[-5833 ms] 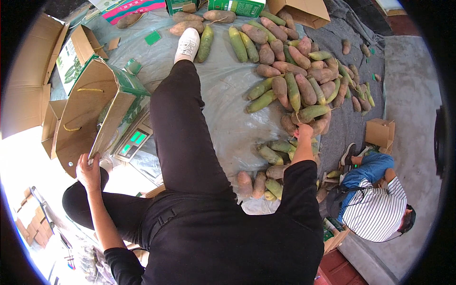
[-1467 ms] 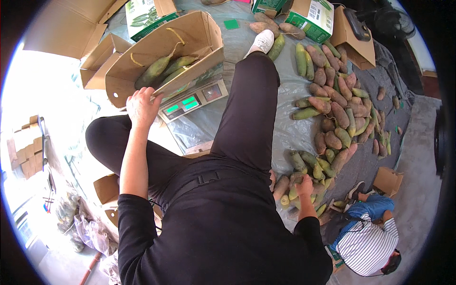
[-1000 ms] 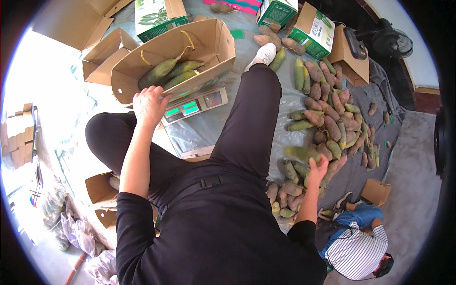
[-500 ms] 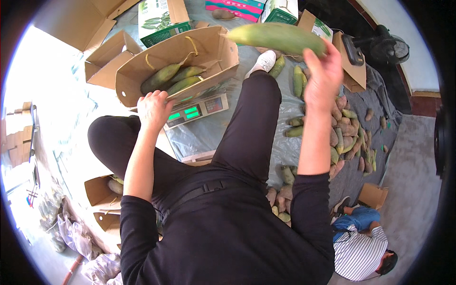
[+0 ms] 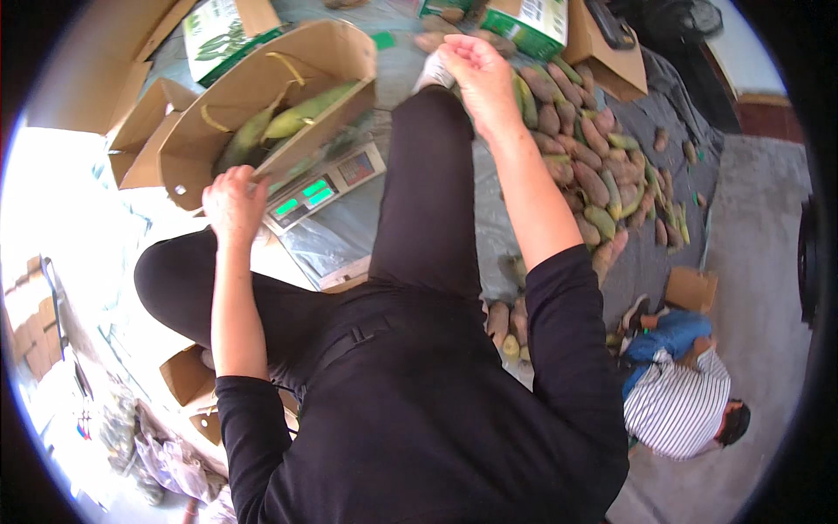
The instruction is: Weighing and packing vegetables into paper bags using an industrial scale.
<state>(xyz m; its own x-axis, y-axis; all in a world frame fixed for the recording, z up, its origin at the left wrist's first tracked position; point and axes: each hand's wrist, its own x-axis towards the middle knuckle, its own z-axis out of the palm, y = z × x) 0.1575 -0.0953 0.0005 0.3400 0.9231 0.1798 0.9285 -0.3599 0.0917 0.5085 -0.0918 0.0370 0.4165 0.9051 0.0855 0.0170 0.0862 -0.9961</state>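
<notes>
My left hand (image 5: 234, 205) is closed on the near rim of an open cardboard box (image 5: 319, 140) with yellow cord handles. Large green cucumber-like vegetables (image 5: 305, 115) lie inside it, partly hidden by the near wall. The box rests tilted over a weighing scale (image 5: 349, 168) with lit green displays. My right hand (image 5: 482, 83) is raised above my knee and white shoe, with its fingers loosely bent and apart. Nothing shows in it. Nearest to that hand are the brown and green vegetables of a large pile (image 5: 594, 135).
Green-and-white printed boxes (image 5: 214, 39) stand beyond the cardboard box, with another carton (image 5: 615, 65) at the far right. A person in a striped shirt (image 5: 676, 406) crouches at the lower right. Plastic bags (image 5: 179, 467) lie at the lower left.
The long green vegetable that my right hand held up is out of that hand. My right hand has moved left, and the view has shifted. My left hand stays on the box rim.
</notes>
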